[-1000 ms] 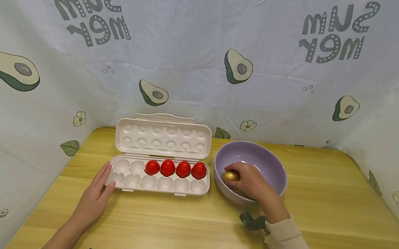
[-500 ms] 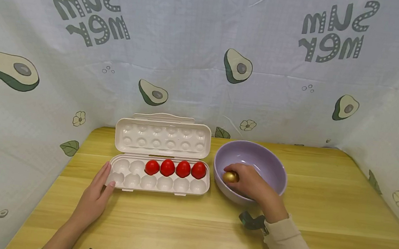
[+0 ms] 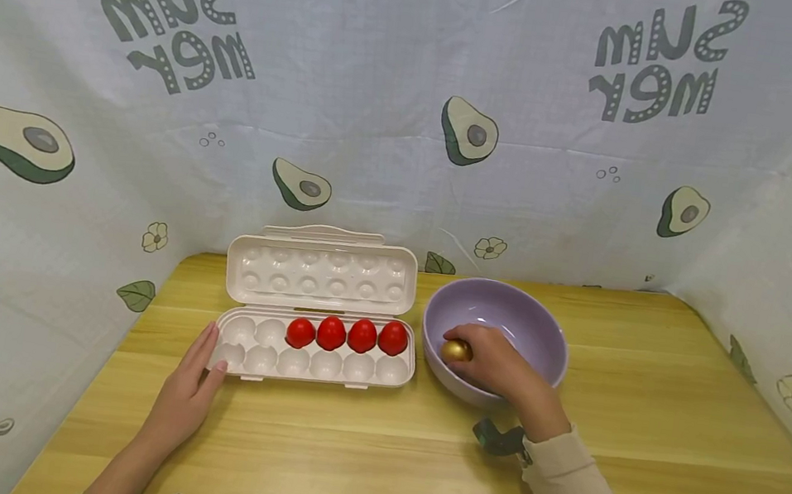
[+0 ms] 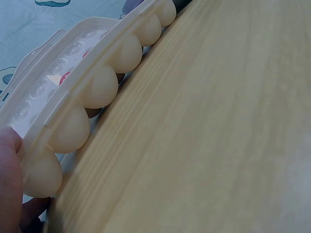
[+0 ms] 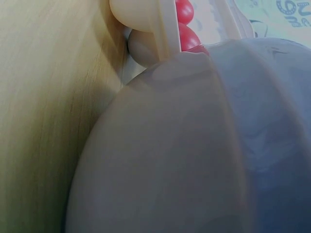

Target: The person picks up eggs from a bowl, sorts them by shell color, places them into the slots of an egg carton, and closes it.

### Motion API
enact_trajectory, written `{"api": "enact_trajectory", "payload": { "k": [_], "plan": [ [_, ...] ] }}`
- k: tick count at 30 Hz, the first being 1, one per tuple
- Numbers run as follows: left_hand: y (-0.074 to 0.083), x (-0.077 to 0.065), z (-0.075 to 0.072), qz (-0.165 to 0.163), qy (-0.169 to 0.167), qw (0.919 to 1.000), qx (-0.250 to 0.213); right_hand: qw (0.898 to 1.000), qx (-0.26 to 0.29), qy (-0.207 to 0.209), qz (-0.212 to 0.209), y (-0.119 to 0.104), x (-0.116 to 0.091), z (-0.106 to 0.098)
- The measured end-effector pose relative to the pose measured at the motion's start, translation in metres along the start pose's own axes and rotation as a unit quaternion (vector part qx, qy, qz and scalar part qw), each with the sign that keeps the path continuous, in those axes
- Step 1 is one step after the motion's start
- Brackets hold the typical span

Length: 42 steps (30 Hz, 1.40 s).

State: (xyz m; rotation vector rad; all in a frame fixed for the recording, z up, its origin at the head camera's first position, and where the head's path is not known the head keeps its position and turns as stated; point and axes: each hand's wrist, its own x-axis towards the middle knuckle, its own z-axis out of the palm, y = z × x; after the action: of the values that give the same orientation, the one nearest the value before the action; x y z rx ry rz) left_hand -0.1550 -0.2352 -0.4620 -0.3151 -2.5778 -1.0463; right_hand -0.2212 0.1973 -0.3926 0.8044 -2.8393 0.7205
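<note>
Inside the near left part of a purple bowl (image 3: 517, 321), my right hand (image 3: 494, 360) pinches a gold egg (image 3: 457, 350) between thumb and fingers. The bowl's outer wall fills most of the right wrist view, which hides that hand. My left hand (image 3: 192, 387) rests against the left end of an opened egg carton (image 3: 310, 382), its fingers straight along the side and the thumb at the near edge. Several red eggs (image 3: 331, 333) sit side by side in the right of the carton's back row. In the left wrist view, part of the left hand (image 4: 8, 179) touches the carton's end.
The raised carton lid (image 3: 320, 275) leans back behind the cups. All of this stands on a wooden table (image 3: 353, 458), with a printed white curtain (image 3: 380, 136) behind and at both sides. The bowl stands close to the carton's right end.
</note>
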Motion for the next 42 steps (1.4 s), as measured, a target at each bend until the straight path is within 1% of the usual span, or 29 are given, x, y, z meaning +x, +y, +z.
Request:
{"api": "enact_trajectory", "payload": {
  "k": [4, 9, 18, 25, 29, 38, 42],
  "plan": [
    [0.0002, 0.0001, -0.0004, 0.004, 0.004, 1.0, 0.001, 1.0, -0.002, -0.001, 0.005, -0.0007, 0.0003, -0.0004],
    [0.0004, 0.0009, -0.0008, 0.011, 0.009, 0.9999, 0.0, 1.0, -0.005, 0.005, -0.004, -0.0012, 0.0009, -0.0009],
    [-0.0004, 0.0013, 0.0, 0.008, 0.001, 1.0, 0.006, 1.0, -0.008, 0.014, -0.012, -0.0019, 0.0007, -0.002],
    [-0.0009, 0.0009, -0.0001, 0.006, 0.002, 1.0, 0.001, 0.999, -0.009, 0.026, -0.019, -0.0012, 0.0011, -0.0015],
    [-0.0017, 0.0007, 0.0001, 0.007, 0.003, 1.0, 0.001, 0.999, 0.0, 0.033, -0.02, 0.0002, 0.0014, -0.0011],
    [-0.0023, 0.0003, 0.0005, 0.004, 0.001, 1.0, 0.003, 0.998, 0.043, 0.037, -0.007, 0.0005, 0.0015, -0.0025],
    [-0.0023, 0.0003, 0.0005, 0.001, -0.001, 1.0, 0.005, 0.998, 0.047, 0.048, -0.008, 0.0002, 0.0014, -0.0026]
  ]
}}
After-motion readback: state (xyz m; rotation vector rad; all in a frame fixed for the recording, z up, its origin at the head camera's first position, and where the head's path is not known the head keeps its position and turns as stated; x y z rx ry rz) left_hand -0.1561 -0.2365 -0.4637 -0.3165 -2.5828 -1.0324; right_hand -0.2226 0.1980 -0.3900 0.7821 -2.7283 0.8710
